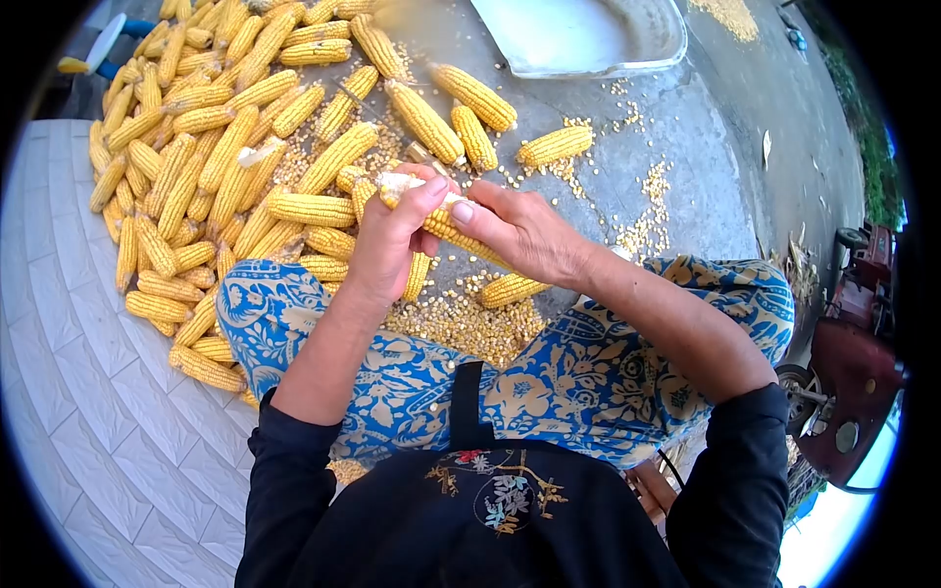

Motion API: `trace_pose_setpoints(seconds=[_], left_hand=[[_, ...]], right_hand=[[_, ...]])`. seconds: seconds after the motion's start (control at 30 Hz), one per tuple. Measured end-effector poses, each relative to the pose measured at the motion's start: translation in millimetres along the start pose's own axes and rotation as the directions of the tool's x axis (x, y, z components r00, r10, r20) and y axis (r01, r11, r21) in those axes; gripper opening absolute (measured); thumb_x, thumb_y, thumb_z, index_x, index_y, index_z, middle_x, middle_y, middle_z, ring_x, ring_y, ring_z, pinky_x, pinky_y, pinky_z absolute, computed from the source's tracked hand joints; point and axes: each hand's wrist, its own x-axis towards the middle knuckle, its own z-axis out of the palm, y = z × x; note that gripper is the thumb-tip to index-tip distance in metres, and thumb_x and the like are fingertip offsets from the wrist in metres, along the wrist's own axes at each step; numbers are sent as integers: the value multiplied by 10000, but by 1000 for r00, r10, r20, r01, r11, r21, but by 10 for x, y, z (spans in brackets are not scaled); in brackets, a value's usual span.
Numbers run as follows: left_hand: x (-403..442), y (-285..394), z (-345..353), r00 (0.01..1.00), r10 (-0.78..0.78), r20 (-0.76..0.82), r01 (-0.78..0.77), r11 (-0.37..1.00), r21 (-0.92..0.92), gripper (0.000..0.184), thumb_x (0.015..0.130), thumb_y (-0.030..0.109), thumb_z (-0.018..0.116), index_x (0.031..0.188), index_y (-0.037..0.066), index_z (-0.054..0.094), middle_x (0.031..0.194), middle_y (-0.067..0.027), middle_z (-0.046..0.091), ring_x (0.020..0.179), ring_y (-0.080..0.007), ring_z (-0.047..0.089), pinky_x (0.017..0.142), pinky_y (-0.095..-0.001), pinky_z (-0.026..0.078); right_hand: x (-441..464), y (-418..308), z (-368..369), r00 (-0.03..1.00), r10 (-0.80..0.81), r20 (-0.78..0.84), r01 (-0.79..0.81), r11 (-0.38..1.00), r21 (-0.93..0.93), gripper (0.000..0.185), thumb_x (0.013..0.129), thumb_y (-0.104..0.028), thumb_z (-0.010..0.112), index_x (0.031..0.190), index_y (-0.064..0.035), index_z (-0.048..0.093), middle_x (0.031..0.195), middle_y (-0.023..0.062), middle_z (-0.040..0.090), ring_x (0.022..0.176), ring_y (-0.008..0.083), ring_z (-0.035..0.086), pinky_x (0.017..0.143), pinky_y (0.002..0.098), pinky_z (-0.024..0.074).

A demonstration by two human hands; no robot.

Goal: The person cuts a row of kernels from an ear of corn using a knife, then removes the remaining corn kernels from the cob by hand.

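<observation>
One partly shelled corn ear (459,235) is held near the centre of the frame. The left hand (399,233) is wrapped around its bare-cob end; the right hand (524,230) clasps the kernelled part, thumb against it. Shelling seems midway; the next move calls for firm thumb pressure along the remaining rows, over the loose kernels (470,328) at centre.

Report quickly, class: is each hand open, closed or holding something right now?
Left hand: closed, holding a partly shelled corn cob.
Right hand: closed, holding the same cob.
</observation>
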Motion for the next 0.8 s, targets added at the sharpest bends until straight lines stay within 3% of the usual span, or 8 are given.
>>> trace_pose_setpoints(seconds=[0.03, 0.1, 0.2, 0.33, 0.37, 0.6, 0.67, 0.8], left_hand=[[-10, -1, 23, 1000, -8, -27, 8, 1000, -7, 144, 847, 244, 575, 924, 125, 548, 841, 11, 591, 654, -25, 518, 415, -152, 363], [-37, -25, 94, 999, 40, -5, -40, 999, 12, 136, 846, 235, 579, 922, 127, 548, 839, 13, 589, 646, -24, 515, 414, -153, 363], [-31, -25, 72, 998, 65, 26, -65, 998, 3, 120, 844, 215, 589, 921, 132, 547, 829, 14, 584, 638, -25, 511, 415, -151, 363], [-19, 12, 53, 1000, 15, 20, -15, 1000, 1, 163, 858, 271, 569, 924, 122, 559, 812, 8, 576, 630, -26, 500, 438, -157, 369], [-18, 22, 54, 1000, 0, 31, 1, 1000, -31, 178, 855, 275, 567, 932, 115, 559, 807, 9, 574, 623, -28, 495, 443, -160, 372], [6, -38, -3, 996, -22, 86, 26, 999, -43, 240, 815, 219, 579, 1006, 83, 530, 851, -5, 568, 571, -52, 481, 465, -170, 390], [18, -9, 6, 996, 4, 92, 3, 997, -76, 275, 796, 181, 600, 1031, 73, 505, 867, -11, 564, 567, -55, 481, 466, -173, 395], [16, 9, 7, 989, 61, 136, -61, 998, 0, 384, 740, 66, 646, 1064, 46, 442, 907, -36, 557, 566, -57, 482, 464, -176, 402]], right_hand=[[8, 41, 7, 1000, 4, -2, -4, 1000, 1, 694, 866, -611, 362, 965, 48, 558, 760, 189, 608, 736, 299, 599, 676, 402, 454], [45, 129, 28, 993, 71, -89, -48, 969, 244, 647, 905, -539, 333, 983, 52, 584, 762, 167, 604, 732, 253, 584, 687, 376, 444], [46, 163, 18, 994, 90, -64, -71, 966, 249, 616, 923, -491, 316, 998, 52, 598, 782, 159, 601, 755, 220, 568, 700, 354, 439], [66, 152, 50, 997, 25, -75, -7, 972, 235, 760, 848, -655, 337, 984, 47, 592, 801, 178, 594, 796, 257, 573, 719, 368, 444], [49, 81, 2, 999, 50, -3, -50, 994, 94, 820, 803, -718, 343, 978, 44, 589, 818, 185, 591, 829, 273, 575, 734, 384, 445], [52, 107, 57, 997, 20, -78, -3, 979, 202, 793, 845, -663, 318, 1035, 64, 572, 878, 202, 605, 858, 286, 585, 768, 385, 433], [44, 74, 46, 993, 115, -42, -93, 933, 349, 759, 873, -608, 302, 1041, 84, 564, 860, 202, 612, 847, 277, 586, 782, 372, 430], [50, 122, 6, 982, 188, 34, -187, 916, 354, 717, 893, -554, 293, 1025, 96, 565, 839, 208, 611, 853, 257, 581, 787, 363, 432]])
